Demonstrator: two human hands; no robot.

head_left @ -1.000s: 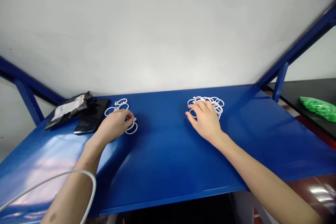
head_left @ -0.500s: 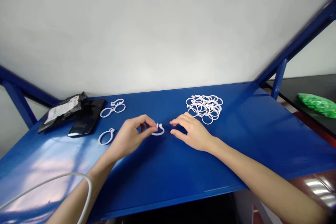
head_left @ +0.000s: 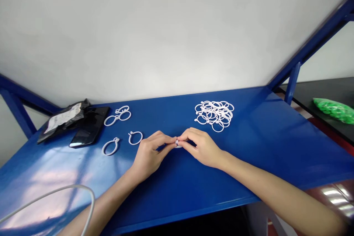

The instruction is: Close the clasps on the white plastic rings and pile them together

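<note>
My left hand and my right hand meet over the middle of the blue table, both pinching one small white plastic ring between thumb and fingers. Most of that ring is covered by the fingertips. Just left of my left hand lies a white ring with a gap at its knobbed top. Farther left rests another white ring. Behind them is a small cluster of white rings. A larger pile of white rings sits beyond my right hand.
A black plastic parcel with a white label leans by a black phone at the left. A white cable crosses my left forearm. Blue struts flank the table. Green items in a bag lie on a dark surface at right.
My hands have come together, and the right one now pinches the ring too. Both hands sit slightly lower, with my left hand farther right, uncovering a ring beside it.
</note>
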